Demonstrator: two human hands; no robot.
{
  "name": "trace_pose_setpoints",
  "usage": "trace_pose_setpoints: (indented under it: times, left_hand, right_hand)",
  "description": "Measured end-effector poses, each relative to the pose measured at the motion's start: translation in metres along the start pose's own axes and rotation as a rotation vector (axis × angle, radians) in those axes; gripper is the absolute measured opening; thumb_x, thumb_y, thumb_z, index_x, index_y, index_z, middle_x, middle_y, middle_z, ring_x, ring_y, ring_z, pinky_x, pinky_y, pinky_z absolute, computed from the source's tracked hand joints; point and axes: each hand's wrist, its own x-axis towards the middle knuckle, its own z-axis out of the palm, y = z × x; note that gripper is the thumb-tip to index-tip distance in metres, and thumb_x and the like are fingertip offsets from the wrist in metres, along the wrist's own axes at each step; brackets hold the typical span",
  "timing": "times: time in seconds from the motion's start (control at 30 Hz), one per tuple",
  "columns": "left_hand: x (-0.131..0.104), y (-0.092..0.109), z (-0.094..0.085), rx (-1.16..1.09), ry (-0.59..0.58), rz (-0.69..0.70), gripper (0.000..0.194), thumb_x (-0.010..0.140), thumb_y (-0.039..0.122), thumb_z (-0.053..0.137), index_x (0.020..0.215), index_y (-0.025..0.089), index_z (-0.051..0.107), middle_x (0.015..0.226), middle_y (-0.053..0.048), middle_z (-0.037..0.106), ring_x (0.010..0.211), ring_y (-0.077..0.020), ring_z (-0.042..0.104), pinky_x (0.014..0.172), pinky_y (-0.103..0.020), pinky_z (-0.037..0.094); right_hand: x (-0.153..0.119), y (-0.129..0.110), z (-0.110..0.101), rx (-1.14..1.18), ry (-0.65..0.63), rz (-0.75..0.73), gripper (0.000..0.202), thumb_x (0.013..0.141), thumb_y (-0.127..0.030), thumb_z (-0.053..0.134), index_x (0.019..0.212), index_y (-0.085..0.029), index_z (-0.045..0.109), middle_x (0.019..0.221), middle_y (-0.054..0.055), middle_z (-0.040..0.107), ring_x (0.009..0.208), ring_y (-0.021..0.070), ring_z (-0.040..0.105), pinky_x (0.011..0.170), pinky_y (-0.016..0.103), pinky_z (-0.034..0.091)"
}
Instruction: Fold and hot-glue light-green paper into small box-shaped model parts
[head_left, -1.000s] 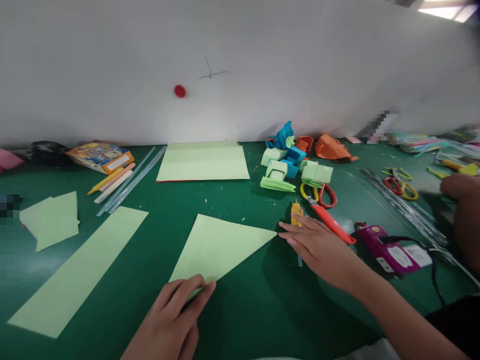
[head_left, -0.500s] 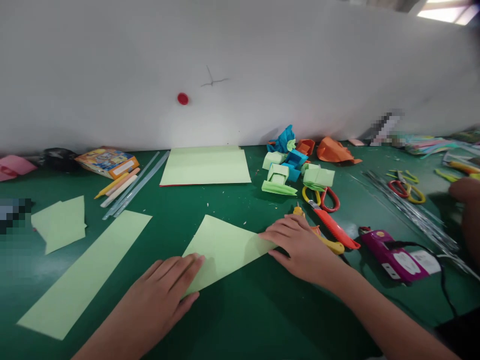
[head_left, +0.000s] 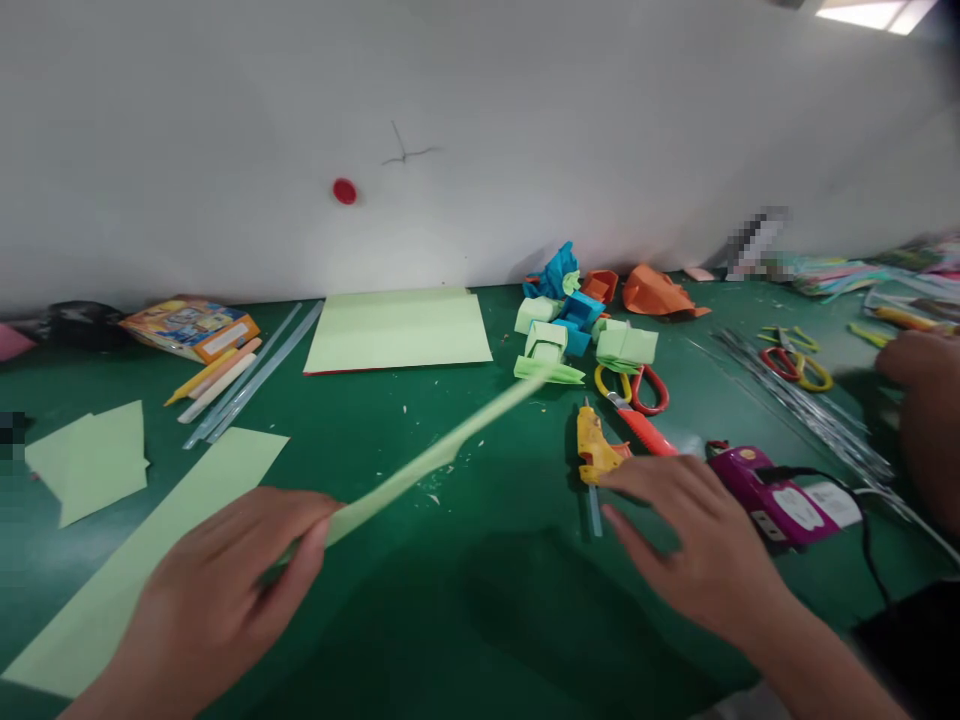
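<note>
My left hand [head_left: 240,575] pinches one end of a light green sheet of paper [head_left: 420,465], which is lifted off the table and shows almost edge-on, slanting up to the right. My right hand [head_left: 682,535] has its thumb and fingers apart, next to a yellow hot glue gun [head_left: 596,445] with a clear glue stick [head_left: 594,510] in its rear. Its fingertips come up to the gun's handle; whether they touch cannot be told. Behind that hand lies a red-handled cutter [head_left: 646,430]. A long green paper strip [head_left: 225,480] lies beside and under my left hand.
A stack of green paper [head_left: 397,335] lies by the wall. Folded paper pieces [head_left: 581,320], scissors [head_left: 652,390] and a purple power socket [head_left: 780,495] are on the right. Glue sticks [head_left: 255,385] and a box [head_left: 191,325] stand left. Another person's hand [head_left: 926,400] is at the right edge.
The paper that lay flat under both hands is now raised in my left hand. My right hand has let go of it and moved right, beside the glue gun.
</note>
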Motion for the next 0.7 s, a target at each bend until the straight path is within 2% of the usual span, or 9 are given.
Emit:
trace_pose_setpoints:
  times: [0.07, 0.13, 0.2, 0.3, 0.4, 0.47, 0.5, 0.6, 0.7]
  left_hand:
    - [0.001, 0.005, 0.0, -0.058, 0.054, -0.275, 0.031, 0.098, 0.044, 0.047, 0.09, 0.023, 0.069, 0.082, 0.002, 0.071, 0.07, -0.0136, 0.063, 0.064, -0.023, 0.047]
    - [0.005, 0.006, 0.003, -0.115, 0.079, -0.459, 0.035, 0.097, 0.049, 0.047, 0.091, 0.021, 0.068, 0.079, 0.004, 0.068, 0.066, -0.0124, 0.058, 0.058, -0.02, 0.043]
    - [0.011, 0.004, 0.009, -0.166, 0.039, -0.53, 0.039, 0.096, 0.054, 0.047, 0.094, 0.02, 0.068, 0.081, 0.004, 0.068, 0.072, -0.0137, 0.061, 0.06, -0.019, 0.044]
    - [0.017, -0.006, 0.023, -0.174, -0.09, -0.539, 0.039, 0.094, 0.055, 0.05, 0.098, 0.022, 0.07, 0.087, 0.005, 0.071, 0.082, -0.0169, 0.067, 0.064, -0.02, 0.047]
    - [0.016, -0.015, 0.036, -0.155, -0.206, -0.497, 0.035, 0.094, 0.05, 0.052, 0.106, 0.023, 0.071, 0.093, 0.001, 0.074, 0.081, -0.0178, 0.07, 0.064, -0.022, 0.051]
    - [0.014, -0.019, 0.043, -0.095, -0.227, -0.407, 0.037, 0.096, 0.047, 0.05, 0.117, 0.023, 0.069, 0.107, -0.004, 0.074, 0.088, -0.0197, 0.071, 0.066, -0.024, 0.055]
    - [0.013, -0.019, 0.045, -0.046, -0.218, -0.341, 0.038, 0.097, 0.046, 0.049, 0.121, 0.024, 0.068, 0.116, -0.006, 0.072, 0.096, -0.0218, 0.071, 0.072, -0.027, 0.057]
    - [0.007, -0.017, 0.051, 0.078, -0.201, -0.107, 0.04, 0.098, 0.044, 0.049, 0.129, 0.026, 0.066, 0.139, -0.009, 0.063, 0.125, -0.0286, 0.061, 0.1, -0.042, 0.054]
    - [0.003, -0.01, 0.057, 0.101, -0.282, 0.089, 0.047, 0.099, 0.045, 0.053, 0.143, 0.029, 0.057, 0.152, -0.007, 0.055, 0.138, -0.0298, 0.053, 0.11, -0.046, 0.048]
  right_hand:
    - [-0.015, 0.027, 0.004, -0.179, -0.041, 0.19, 0.036, 0.098, -0.038, 0.053, 0.129, -0.023, 0.063, 0.121, 0.013, 0.071, 0.111, 0.0364, 0.063, 0.094, 0.054, 0.05]
    - [-0.029, 0.05, 0.01, -0.276, -0.108, 0.261, 0.046, 0.098, -0.045, 0.051, 0.136, -0.02, 0.06, 0.123, 0.014, 0.071, 0.11, 0.0388, 0.063, 0.093, 0.057, 0.05]
    - [-0.04, 0.068, 0.016, -0.296, -0.166, 0.259, 0.041, 0.101, -0.044, 0.048, 0.129, -0.02, 0.065, 0.122, 0.012, 0.072, 0.105, 0.036, 0.066, 0.093, 0.055, 0.051]
    - [-0.048, 0.087, 0.02, -0.304, -0.17, 0.253, 0.04, 0.102, -0.044, 0.045, 0.12, -0.019, 0.07, 0.119, 0.012, 0.073, 0.107, 0.0354, 0.066, 0.092, 0.053, 0.051]
    - [-0.046, 0.099, 0.018, -0.321, -0.163, 0.256, 0.04, 0.101, -0.046, 0.045, 0.115, -0.019, 0.071, 0.115, 0.013, 0.074, 0.109, 0.0372, 0.065, 0.092, 0.055, 0.051]
    - [-0.039, 0.098, 0.015, -0.326, -0.159, 0.251, 0.039, 0.1, -0.044, 0.046, 0.117, -0.019, 0.071, 0.115, 0.013, 0.073, 0.108, 0.038, 0.065, 0.092, 0.055, 0.05]
    - [-0.035, 0.095, 0.014, -0.33, -0.148, 0.249, 0.039, 0.1, -0.043, 0.047, 0.12, -0.019, 0.07, 0.117, 0.014, 0.073, 0.108, 0.0384, 0.064, 0.092, 0.056, 0.05]
    - [-0.016, 0.072, 0.011, -0.315, -0.094, 0.227, 0.039, 0.1, -0.04, 0.047, 0.127, -0.02, 0.068, 0.123, 0.014, 0.071, 0.107, 0.0381, 0.063, 0.093, 0.055, 0.049]
    - [0.007, 0.036, 0.013, -0.179, -0.128, 0.122, 0.035, 0.101, -0.035, 0.049, 0.128, -0.022, 0.068, 0.125, 0.011, 0.07, 0.113, 0.034, 0.062, 0.097, 0.051, 0.048]
